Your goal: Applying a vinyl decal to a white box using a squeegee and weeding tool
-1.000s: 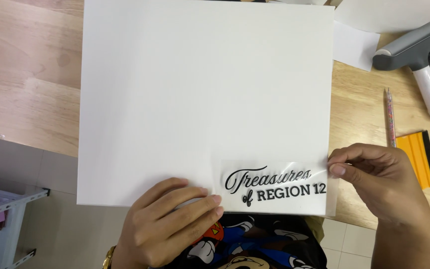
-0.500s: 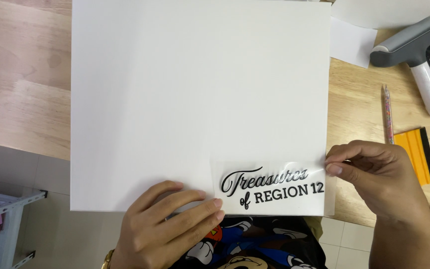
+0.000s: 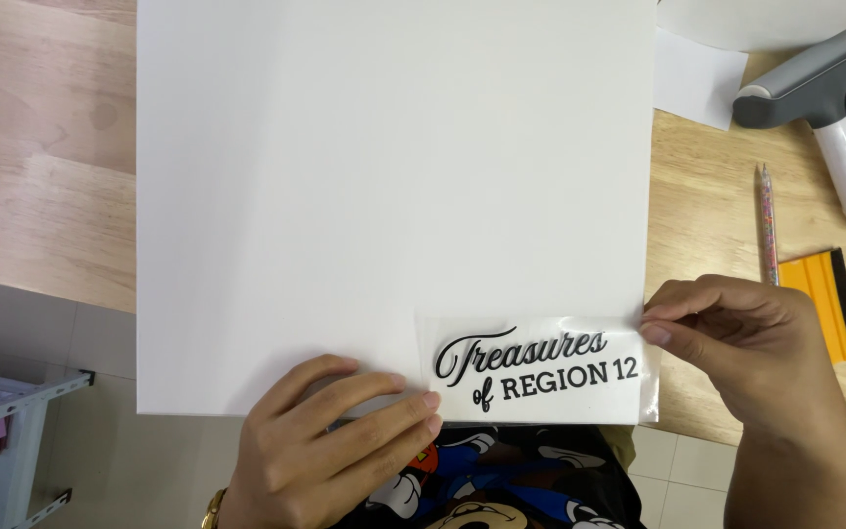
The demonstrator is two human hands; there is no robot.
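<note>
clear transfer film with black lettering (image 3: 540,370), on the white board (image 3: 394,196) at its near right corner. our right hand (image 3: 746,343) pinches the film's right edge; our left hand (image 3: 330,441) lies flat, fingers spread, on the board's near edge. beside: yellow squeegee (image 3: 824,304), pen (image 3: 767,225).

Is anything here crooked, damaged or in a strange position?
Nothing looks damaged. One odd point: the white board hangs past the near edge of the wooden table, above the floor. The left hand presses it down, and the right hand pinches the clear lettered film at the board's corner.
</note>
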